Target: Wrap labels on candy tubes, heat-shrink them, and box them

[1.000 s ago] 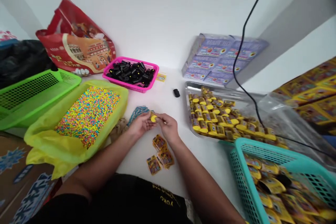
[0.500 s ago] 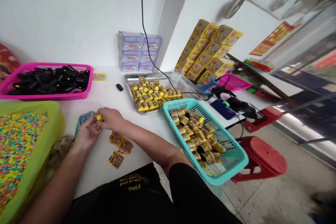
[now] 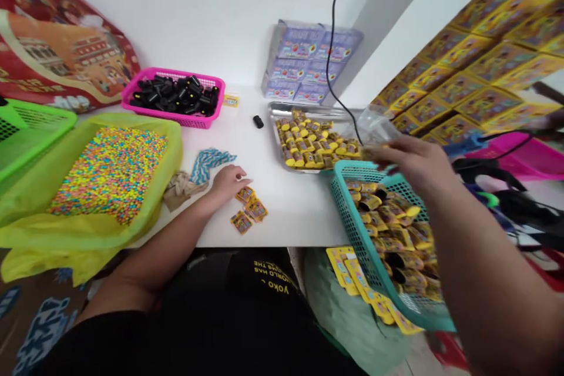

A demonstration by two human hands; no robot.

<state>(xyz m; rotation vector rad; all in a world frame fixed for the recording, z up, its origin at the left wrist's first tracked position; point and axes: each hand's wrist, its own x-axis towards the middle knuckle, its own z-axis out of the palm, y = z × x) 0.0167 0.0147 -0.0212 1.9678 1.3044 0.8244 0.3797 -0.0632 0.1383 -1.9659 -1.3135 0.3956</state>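
My right hand (image 3: 414,158) reaches over the far end of the teal basket (image 3: 352,229), at the right edge of the metal tray. Between its fingertips is a small yellow labelled canister (image 3: 374,151), blurred by motion. My left hand (image 3: 227,184) rests on the white table, fingers apart and holding nothing, next to a few small printed cards (image 3: 255,210). The metal tray (image 3: 277,114) bears many yellow-capped canisters (image 3: 308,144). In the teal basket lie labelled canisters (image 3: 390,220), some with dark open ends.
To the left stand a yellow-lined tub of coloured candies (image 3: 114,170), a pink basket of black canisters (image 3: 176,94) and a green basket (image 3: 39,123). A blue-striped cloth (image 3: 209,163) and a black cap (image 3: 258,121) lie mid-table. A black cable (image 3: 331,53) hangs before purple boxes (image 3: 304,61).
My right hand has swung right from beside my left hand to the tray's edge, carrying a yellow canister. My left hand has let go and lowered to the table beside the cards. The view has shifted left.
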